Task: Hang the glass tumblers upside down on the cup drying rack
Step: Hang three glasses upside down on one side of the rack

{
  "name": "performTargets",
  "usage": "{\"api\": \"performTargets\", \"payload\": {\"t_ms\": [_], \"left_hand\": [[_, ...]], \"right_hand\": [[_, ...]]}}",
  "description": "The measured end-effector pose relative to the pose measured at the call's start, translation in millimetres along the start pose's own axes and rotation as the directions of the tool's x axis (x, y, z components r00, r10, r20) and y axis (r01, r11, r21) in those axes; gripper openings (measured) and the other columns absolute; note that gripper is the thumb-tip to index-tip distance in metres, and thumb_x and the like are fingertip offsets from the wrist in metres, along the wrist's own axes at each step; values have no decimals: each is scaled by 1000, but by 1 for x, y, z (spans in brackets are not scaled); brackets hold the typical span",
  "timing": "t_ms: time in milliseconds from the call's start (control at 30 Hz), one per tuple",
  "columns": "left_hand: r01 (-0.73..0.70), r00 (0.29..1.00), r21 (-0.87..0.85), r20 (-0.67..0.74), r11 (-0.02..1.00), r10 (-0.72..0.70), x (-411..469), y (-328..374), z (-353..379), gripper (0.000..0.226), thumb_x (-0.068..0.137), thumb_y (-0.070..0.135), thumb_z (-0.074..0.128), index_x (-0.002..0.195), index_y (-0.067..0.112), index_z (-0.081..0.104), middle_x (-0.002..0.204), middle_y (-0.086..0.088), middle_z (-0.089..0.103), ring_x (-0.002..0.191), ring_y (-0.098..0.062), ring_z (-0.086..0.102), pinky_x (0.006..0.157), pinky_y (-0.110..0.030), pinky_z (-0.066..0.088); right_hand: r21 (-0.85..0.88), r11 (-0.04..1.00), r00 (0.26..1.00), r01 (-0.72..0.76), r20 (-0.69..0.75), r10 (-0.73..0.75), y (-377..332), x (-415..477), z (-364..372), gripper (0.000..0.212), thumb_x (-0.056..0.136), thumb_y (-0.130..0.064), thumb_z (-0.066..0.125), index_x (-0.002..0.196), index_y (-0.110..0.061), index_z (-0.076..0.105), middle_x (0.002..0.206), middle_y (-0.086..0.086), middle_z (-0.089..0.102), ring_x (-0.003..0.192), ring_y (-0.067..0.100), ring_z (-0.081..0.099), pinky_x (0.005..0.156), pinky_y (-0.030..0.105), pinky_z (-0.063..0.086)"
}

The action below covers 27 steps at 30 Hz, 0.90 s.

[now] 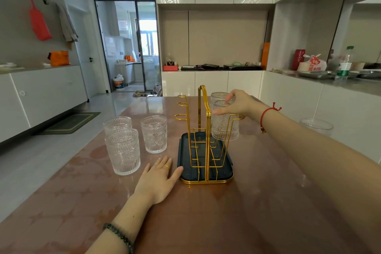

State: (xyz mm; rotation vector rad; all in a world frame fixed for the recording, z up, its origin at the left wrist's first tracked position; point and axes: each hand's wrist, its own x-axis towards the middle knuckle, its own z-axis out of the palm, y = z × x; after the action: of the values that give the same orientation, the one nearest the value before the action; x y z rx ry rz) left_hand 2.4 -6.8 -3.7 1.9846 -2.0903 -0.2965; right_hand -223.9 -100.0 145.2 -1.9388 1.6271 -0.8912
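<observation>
A gold wire cup drying rack (204, 130) stands on a dark tray (185, 150) on the brown table. Two glass tumblers hang upside down on its right side: a far one (218, 96) and a nearer one (224, 128). My right hand (241, 104) rests on the nearer one's upturned base, thumb across the front and fingers behind it. The front right peg (237, 117) and the left pegs (182, 107) are bare. Three more tumblers stand upright to the left of the rack (117, 125) (123, 151) (154, 134). My left hand (158, 179) lies flat on the table, fingertips touching the tray's left edge.
A clear glass bowl (316, 126) sits on the table behind my right forearm. White cabinets and a counter with a bottle (344, 64), a bag and metal trays run along the back and right. The table's left edge drops to the tiled floor.
</observation>
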Motion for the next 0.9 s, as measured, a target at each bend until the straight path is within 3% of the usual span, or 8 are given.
{"api": "performTargets", "payload": {"t_ms": [100, 200, 267, 333, 467, 600, 733, 900], "left_hand": [[-3, 1000, -1, -5, 1000, 3, 0, -1, 1, 64, 95, 52, 20, 148, 17, 14, 160, 2, 10, 148, -12, 3, 120, -36, 0], [-4, 1000, 5, -6, 1000, 4, 0, -1, 0, 64, 95, 52, 20, 148, 17, 14, 160, 2, 10, 148, -12, 3, 120, -37, 1], [-6, 1000, 10, -4, 1000, 6, 0, -1, 0, 64, 95, 52, 20, 148, 17, 14, 160, 2, 10, 148, -12, 3, 120, -37, 1], [-7, 1000, 13, -3, 1000, 7, 0, -1, 0, 64, 95, 51, 20, 148, 17, 14, 160, 2, 10, 148, -12, 3, 120, -37, 1], [-1, 1000, 11, -5, 1000, 1, -1, -1, 0, 63, 95, 51, 20, 148, 17, 14, 160, 2, 10, 148, -12, 3, 120, -36, 1], [5, 1000, 17, -8, 1000, -5, -1, 0, 0, 63, 95, 51, 20, 148, 18, 14, 160, 2, 10, 148, -12, 3, 120, -36, 2], [10, 1000, 12, -9, 1000, -10, -1, 1, 1, 62, 95, 51, 21, 148, 18, 15, 160, 2, 11, 148, -11, 4, 120, -36, 2], [13, 1000, -6, -21, 1000, -13, -2, 2, 0, 62, 96, 50, 22, 148, 17, 17, 159, 1, 12, 148, -12, 5, 120, -35, 2]], "right_hand": [[12, 1000, 1000, -11, 13, 11, 1, -2, -5, 58, 72, -36, 73, 116, -10, 46, 114, 7, 45, 104, 25, 49, 74, 35, 50], [101, 992, 986, 70, -155, -54, 11, -5, -18, 59, 73, -42, 71, 118, -10, 50, 112, 6, 51, 100, 21, 52, 74, 29, 47], [191, 967, 910, 166, -409, -75, 26, -12, -32, 54, 73, -38, 72, 115, -10, 54, 109, 7, 56, 95, 19, 53, 76, 29, 46], [195, 947, 787, 254, -611, -85, 51, -24, -45, 50, 73, -30, 73, 115, -10, 54, 114, 9, 59, 96, 16, 51, 85, 33, 48], [52, 980, 649, 193, -756, -88, 112, -55, -54, 57, 76, -28, 70, 125, -12, 46, 130, 9, 50, 120, 21, 45, 103, 35, 37], [121, 992, 624, -48, -772, 124, 168, -71, -47, 88, 69, -30, 77, 139, -9, 28, 144, 16, 34, 135, 31, 30, 111, 44, 27], [308, 932, 660, -191, -662, 354, 193, -74, -41, 105, 67, -22, 80, 146, -6, 12, 152, 19, 21, 140, 33, 22, 114, 43, 22], [417, 877, 681, -239, -572, 457, 206, -63, -38, 94, 66, -17, 81, 140, -5, 24, 140, 21, 44, 129, 34, 43, 107, 40, 33]]}}
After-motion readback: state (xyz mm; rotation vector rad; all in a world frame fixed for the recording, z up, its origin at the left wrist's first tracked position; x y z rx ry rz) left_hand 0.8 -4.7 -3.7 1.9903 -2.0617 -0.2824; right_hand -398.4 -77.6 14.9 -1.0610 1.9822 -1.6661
